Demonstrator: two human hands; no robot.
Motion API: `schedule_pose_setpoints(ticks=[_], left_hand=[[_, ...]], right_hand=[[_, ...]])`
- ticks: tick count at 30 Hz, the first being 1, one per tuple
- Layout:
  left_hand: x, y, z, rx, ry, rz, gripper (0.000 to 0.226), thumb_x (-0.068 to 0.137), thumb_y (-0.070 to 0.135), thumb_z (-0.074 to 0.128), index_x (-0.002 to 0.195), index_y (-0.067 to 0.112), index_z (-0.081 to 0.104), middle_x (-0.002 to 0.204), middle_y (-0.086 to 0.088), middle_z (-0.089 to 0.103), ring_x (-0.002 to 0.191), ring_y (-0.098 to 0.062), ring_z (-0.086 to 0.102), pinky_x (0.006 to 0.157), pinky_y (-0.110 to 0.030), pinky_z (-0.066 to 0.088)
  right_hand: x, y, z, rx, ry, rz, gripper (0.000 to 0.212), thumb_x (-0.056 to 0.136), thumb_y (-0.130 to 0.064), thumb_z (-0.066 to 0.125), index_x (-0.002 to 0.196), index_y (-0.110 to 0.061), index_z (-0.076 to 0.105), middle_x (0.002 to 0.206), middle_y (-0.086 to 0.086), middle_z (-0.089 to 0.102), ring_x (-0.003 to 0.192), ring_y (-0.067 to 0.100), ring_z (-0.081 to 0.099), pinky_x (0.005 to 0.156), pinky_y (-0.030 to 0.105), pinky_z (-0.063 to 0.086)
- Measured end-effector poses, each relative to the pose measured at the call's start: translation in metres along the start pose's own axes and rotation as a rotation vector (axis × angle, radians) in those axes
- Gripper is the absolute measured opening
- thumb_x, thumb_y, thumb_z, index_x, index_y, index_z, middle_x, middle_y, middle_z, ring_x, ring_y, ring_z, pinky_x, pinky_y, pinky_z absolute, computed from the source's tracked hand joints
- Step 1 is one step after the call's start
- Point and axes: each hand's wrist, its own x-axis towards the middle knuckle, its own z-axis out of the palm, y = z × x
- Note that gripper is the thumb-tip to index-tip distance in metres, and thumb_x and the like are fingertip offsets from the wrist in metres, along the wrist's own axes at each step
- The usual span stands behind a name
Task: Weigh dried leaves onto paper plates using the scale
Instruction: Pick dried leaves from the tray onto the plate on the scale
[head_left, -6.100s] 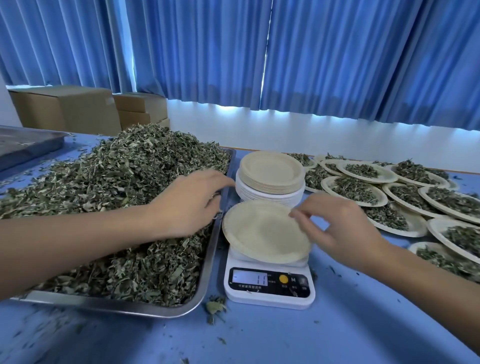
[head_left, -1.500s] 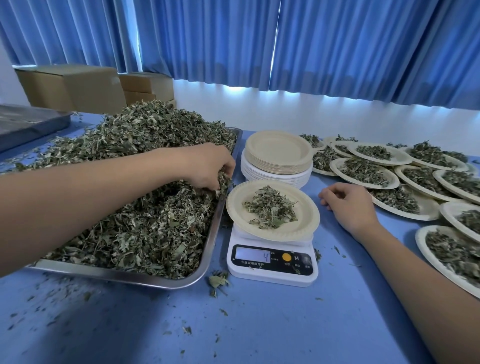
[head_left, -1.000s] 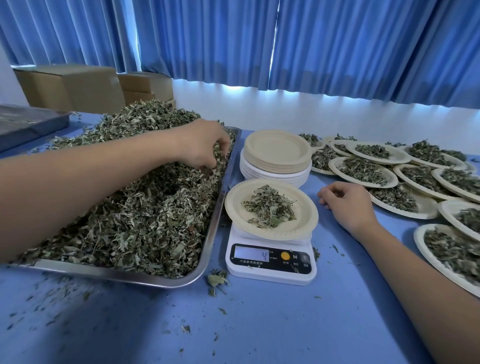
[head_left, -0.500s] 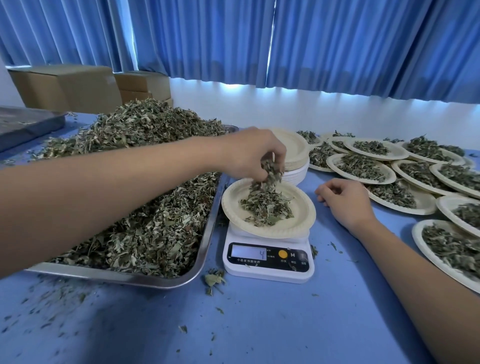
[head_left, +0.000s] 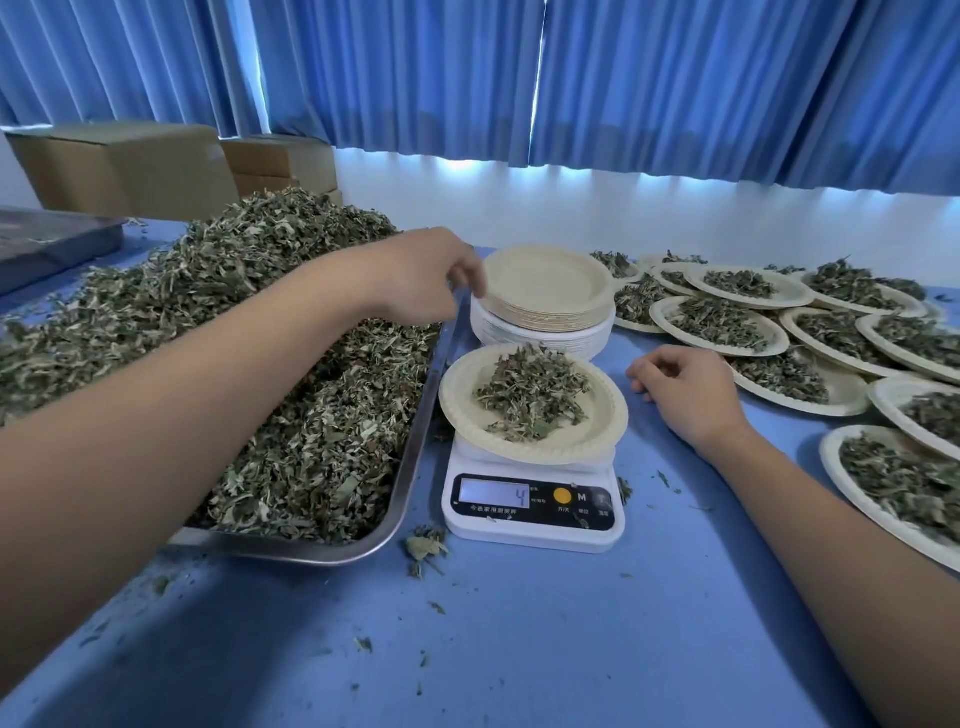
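Note:
A white digital scale (head_left: 530, 519) stands on the blue table, and its display reads 4. On it sits a paper plate (head_left: 467, 421) with a small heap of dried leaves (head_left: 530, 395). To its left, a metal tray (head_left: 405, 499) holds a large pile of dried leaves (head_left: 260, 312). My left hand (head_left: 426, 280) hovers over the tray's right edge beside the plate stack, fingers hanging loosely with nothing in them. My right hand (head_left: 680, 395) rests on the table right of the scale, loosely curled and holding nothing.
A stack of unused paper plates (head_left: 545, 286) stands just behind the scale. Several leaf-filled plates (head_left: 722, 322) cover the table's right side. Cardboard boxes (head_left: 119, 161) and a dark tray (head_left: 52, 244) sit at the back left. Leaf crumbs (head_left: 423, 545) lie near the tray's corner.
My left hand dropped a pinch of leaves onto the plate and drew back left over the tray's edge. The heap on the plate grew. My right hand stayed put.

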Motion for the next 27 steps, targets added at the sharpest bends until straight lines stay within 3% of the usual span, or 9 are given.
schedule_pose_setpoints(ticks=[3, 5, 7, 11, 13, 17, 20, 23, 27], left_hand=[[-0.003, -0.023, 0.01, 0.295, -0.29, -0.188, 0.051, 0.085, 0.02, 0.074, 0.134, 0.019, 0.061, 0.131, -0.002, 0.061, 0.11, -0.021, 0.059, 0.099, -0.035, 0.048], [-0.005, -0.03, 0.022, 0.367, -0.412, -0.255, 0.064, 0.079, 0.036, 0.083, 0.136, 0.019, 0.059, 0.13, -0.002, 0.061, 0.103, -0.022, 0.062, 0.088, -0.035, 0.055], [-0.004, -0.031, 0.035, 0.394, -0.411, -0.247, 0.075, 0.077, 0.035, 0.084, 0.143, 0.016, 0.052, 0.134, -0.005, 0.058, 0.088, -0.02, 0.061, 0.063, -0.026, 0.053], [-0.003, -0.028, 0.046, 0.4, -0.346, -0.175, 0.054, 0.078, 0.025, 0.084, 0.125, 0.013, 0.062, 0.092, 0.002, 0.064, 0.077, -0.019, 0.062, 0.063, -0.034, 0.051], [-0.002, -0.028, 0.042, 0.39, -0.383, -0.184, 0.044, 0.075, 0.029, 0.087, 0.11, 0.015, 0.064, 0.088, 0.004, 0.059, 0.076, -0.016, 0.058, 0.057, -0.031, 0.045], [-0.005, -0.03, 0.032, 0.357, -0.407, -0.174, 0.038, 0.077, 0.028, 0.085, 0.096, 0.023, 0.053, 0.097, 0.0, 0.056, 0.083, -0.023, 0.05, 0.064, -0.03, 0.043], [-0.008, -0.029, 0.024, 0.34, -0.339, -0.17, 0.04, 0.082, 0.025, 0.081, 0.118, 0.025, 0.064, 0.119, -0.002, 0.061, 0.102, -0.025, 0.057, 0.085, -0.034, 0.046], [-0.012, -0.028, 0.02, 0.305, -0.266, -0.166, 0.05, 0.089, 0.016, 0.074, 0.137, 0.022, 0.06, 0.139, -0.001, 0.058, 0.121, -0.026, 0.057, 0.101, -0.038, 0.045], [-0.012, -0.026, 0.021, 0.285, -0.257, -0.179, 0.043, 0.092, 0.003, 0.066, 0.131, 0.021, 0.065, 0.129, 0.0, 0.065, 0.113, -0.023, 0.061, 0.098, -0.037, 0.049]], right_hand=[[-0.001, -0.002, 0.0, -0.002, -0.005, 0.0, 0.022, 0.096, -0.022, 0.062, 0.078, -0.019, 0.074, 0.071, -0.002, 0.073, 0.077, 0.037, 0.068, 0.076, 0.052, 0.059], [-0.002, -0.003, 0.0, 0.004, -0.006, 0.006, 0.022, 0.096, -0.022, 0.062, 0.078, -0.019, 0.074, 0.072, -0.001, 0.073, 0.079, 0.041, 0.067, 0.076, 0.052, 0.058], [-0.002, -0.003, 0.0, -0.001, -0.004, 0.005, 0.022, 0.096, -0.022, 0.062, 0.077, -0.02, 0.074, 0.07, -0.003, 0.073, 0.076, 0.038, 0.067, 0.075, 0.05, 0.058], [-0.002, -0.005, -0.001, -0.02, 0.004, -0.01, 0.022, 0.097, -0.02, 0.063, 0.078, -0.019, 0.074, 0.071, -0.004, 0.073, 0.064, 0.017, 0.063, 0.071, 0.042, 0.057], [-0.002, -0.005, -0.001, -0.025, 0.004, -0.005, 0.022, 0.097, -0.02, 0.063, 0.078, -0.017, 0.074, 0.071, -0.003, 0.073, 0.064, 0.015, 0.063, 0.072, 0.041, 0.057], [-0.002, -0.006, -0.001, -0.027, 0.009, -0.011, 0.022, 0.096, -0.019, 0.062, 0.078, -0.018, 0.074, 0.07, -0.005, 0.073, 0.063, 0.011, 0.063, 0.072, 0.036, 0.056], [-0.001, -0.005, -0.002, -0.02, 0.014, -0.012, 0.022, 0.097, -0.019, 0.062, 0.078, -0.02, 0.075, 0.069, -0.007, 0.072, 0.06, 0.004, 0.062, 0.07, 0.031, 0.056], [-0.001, -0.004, -0.001, -0.017, 0.009, -0.015, 0.023, 0.097, -0.02, 0.062, 0.078, -0.021, 0.075, 0.069, -0.01, 0.072, 0.057, 0.0, 0.061, 0.068, 0.028, 0.054], [-0.001, -0.003, -0.002, -0.01, 0.009, -0.026, 0.022, 0.097, -0.021, 0.063, 0.078, -0.021, 0.075, 0.069, -0.011, 0.072, 0.057, -0.001, 0.061, 0.066, 0.024, 0.05]])
